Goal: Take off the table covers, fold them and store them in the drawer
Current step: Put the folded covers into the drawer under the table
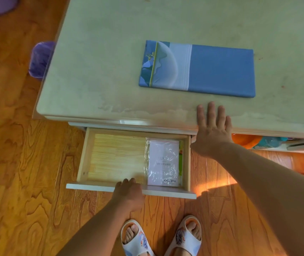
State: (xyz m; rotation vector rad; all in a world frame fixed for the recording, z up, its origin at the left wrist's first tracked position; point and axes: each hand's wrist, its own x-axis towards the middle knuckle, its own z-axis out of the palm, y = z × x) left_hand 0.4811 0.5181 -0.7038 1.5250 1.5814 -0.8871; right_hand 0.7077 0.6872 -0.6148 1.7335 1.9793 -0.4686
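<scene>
While the pale wooden drawer (118, 156) stands pulled out from under the table edge, the left hand (129, 193) grips its white front panel (96, 187) near the middle, fingers curled together over the top lip with the fingertips reaching just inside. The right hand (213, 130) lies flat on the near edge of the pale greenish table top (101, 61), palm down, fingers spread apart and holding nothing.

The folded blue table cover (197, 69), a neat rectangle with a paler patterned band at its left end, rests on the table top beyond the right hand, near it but not touching. It sits well clear of the drawer.

Inside the drawer, the left and middle part shows bare light wood. Against the right wall lies a clear plastic bag holding a pinkish-white booklet (163, 161); a strip of green shows beside it, though what that belongs to is hard to make out.

Below, two feet in white open-toed slippers (162, 237) stand on the orange-brown wooden floor (18, 145). A purple bin lined with a plastic bag (39, 60) sits by the table's left side, partly hidden by the table top.
</scene>
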